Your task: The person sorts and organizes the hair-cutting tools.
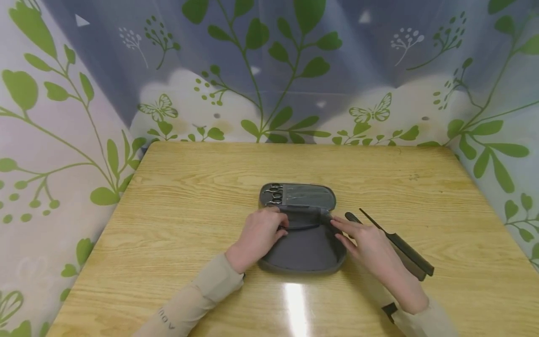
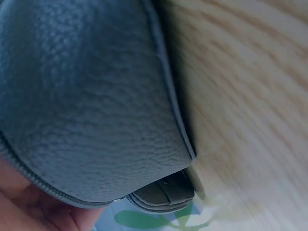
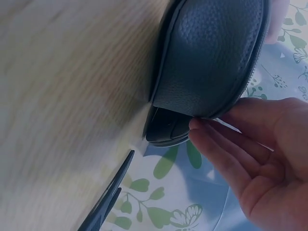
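A dark grey leather zip case (image 1: 303, 252) lies unzipped and spread on the table. Its far panel (image 1: 309, 195) carries scissors (image 1: 274, 192) at the left, beside a grey sleeve. My left hand (image 1: 258, 234) grips the left side of the case near its fold, fingers curled over the edge. At the right side, my right hand (image 1: 366, 241) pinches the zipped rim between thumb and fingers. The pebbled outer wall (image 3: 211, 57) faces the right wrist camera. Only some fingers (image 2: 43, 207) of the left hand show in the left wrist view, behind the zip edge.
Two dark combs lie right of the case, partly behind my right hand; one is a tail comb (image 1: 406, 248) with a thin pointed handle. The wooden table (image 1: 189, 187) reaches back to a leaf-patterned curtain (image 1: 236, 107).
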`<act>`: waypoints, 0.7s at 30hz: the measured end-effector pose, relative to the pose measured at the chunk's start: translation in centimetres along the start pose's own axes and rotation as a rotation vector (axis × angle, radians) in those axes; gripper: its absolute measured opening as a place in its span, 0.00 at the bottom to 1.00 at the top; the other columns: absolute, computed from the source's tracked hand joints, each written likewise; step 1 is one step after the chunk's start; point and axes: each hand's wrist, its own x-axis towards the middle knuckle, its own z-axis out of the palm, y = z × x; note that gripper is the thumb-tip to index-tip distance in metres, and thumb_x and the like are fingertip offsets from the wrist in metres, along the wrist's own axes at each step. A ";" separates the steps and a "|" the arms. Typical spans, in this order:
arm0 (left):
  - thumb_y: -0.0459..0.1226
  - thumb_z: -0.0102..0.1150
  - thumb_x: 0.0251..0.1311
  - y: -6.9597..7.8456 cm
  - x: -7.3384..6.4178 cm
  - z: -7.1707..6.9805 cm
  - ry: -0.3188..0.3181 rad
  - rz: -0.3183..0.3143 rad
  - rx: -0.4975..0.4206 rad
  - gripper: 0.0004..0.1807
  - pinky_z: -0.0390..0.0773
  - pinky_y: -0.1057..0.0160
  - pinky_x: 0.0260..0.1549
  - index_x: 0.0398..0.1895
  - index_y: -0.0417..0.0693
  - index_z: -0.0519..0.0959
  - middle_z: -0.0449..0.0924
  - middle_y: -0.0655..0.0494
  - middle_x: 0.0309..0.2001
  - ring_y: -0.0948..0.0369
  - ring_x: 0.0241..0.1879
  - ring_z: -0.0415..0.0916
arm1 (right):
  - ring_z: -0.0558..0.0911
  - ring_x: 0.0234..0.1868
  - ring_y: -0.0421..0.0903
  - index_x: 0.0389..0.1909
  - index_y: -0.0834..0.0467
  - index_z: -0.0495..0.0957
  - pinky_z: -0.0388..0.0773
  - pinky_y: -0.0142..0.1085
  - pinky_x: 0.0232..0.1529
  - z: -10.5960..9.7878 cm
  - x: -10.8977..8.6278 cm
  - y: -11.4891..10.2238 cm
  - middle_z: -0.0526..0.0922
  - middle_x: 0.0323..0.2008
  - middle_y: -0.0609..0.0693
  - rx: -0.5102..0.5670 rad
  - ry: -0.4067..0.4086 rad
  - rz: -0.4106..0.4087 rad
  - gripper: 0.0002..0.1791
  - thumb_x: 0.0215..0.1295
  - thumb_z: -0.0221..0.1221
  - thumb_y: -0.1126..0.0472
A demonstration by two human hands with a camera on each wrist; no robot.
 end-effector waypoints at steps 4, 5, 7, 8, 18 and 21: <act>0.43 0.78 0.49 -0.1 0.2 0.2 -0.013 -0.012 0.030 0.09 0.79 0.61 0.24 0.30 0.54 0.87 0.83 0.60 0.31 0.59 0.30 0.83 | 0.75 0.18 0.34 0.50 0.63 0.86 0.65 0.27 0.16 0.1 -0.1 0.1 0.89 0.45 0.58 0.007 -0.016 0.018 0.18 0.58 0.71 0.69; 0.44 0.78 0.49 -0.1 0.2 0.3 -0.015 -0.017 0.032 0.09 0.79 0.61 0.23 0.30 0.54 0.87 0.83 0.60 0.31 0.59 0.30 0.83 | 0.72 0.17 0.33 0.50 0.63 0.86 0.65 0.27 0.16 0.1 -0.1 0.0 0.89 0.44 0.57 0.007 -0.023 0.025 0.17 0.59 0.71 0.69; 0.45 0.78 0.49 -0.1 0.2 0.4 -0.016 -0.023 0.027 0.09 0.78 0.60 0.22 0.31 0.53 0.87 0.84 0.59 0.31 0.59 0.30 0.83 | 0.69 0.16 0.31 0.50 0.63 0.86 0.65 0.27 0.16 0.1 -0.1 0.1 0.89 0.44 0.57 0.014 -0.030 0.028 0.16 0.60 0.70 0.68; 0.45 0.77 0.49 -0.2 0.3 0.4 -0.013 -0.026 0.025 0.09 0.78 0.60 0.22 0.31 0.53 0.87 0.84 0.59 0.31 0.59 0.29 0.83 | 0.68 0.17 0.31 0.50 0.63 0.86 0.65 0.27 0.16 0.2 -0.2 0.1 0.89 0.45 0.57 0.016 -0.031 0.026 0.16 0.60 0.70 0.68; 0.43 0.77 0.50 -0.2 0.3 0.4 -0.022 -0.021 0.028 0.09 0.77 0.60 0.21 0.30 0.53 0.86 0.85 0.60 0.30 0.60 0.29 0.83 | 0.74 0.18 0.34 0.50 0.63 0.86 0.67 0.27 0.17 0.2 -0.3 0.2 0.88 0.47 0.57 0.011 -0.033 0.019 0.16 0.60 0.70 0.67; 0.43 0.77 0.51 -0.1 0.3 0.5 -0.010 -0.013 0.052 0.08 0.77 0.59 0.20 0.29 0.53 0.85 0.84 0.60 0.30 0.58 0.28 0.83 | 0.80 0.20 0.37 0.50 0.63 0.86 0.69 0.27 0.18 0.2 -0.3 0.2 0.88 0.47 0.57 0.016 -0.034 0.019 0.16 0.60 0.70 0.67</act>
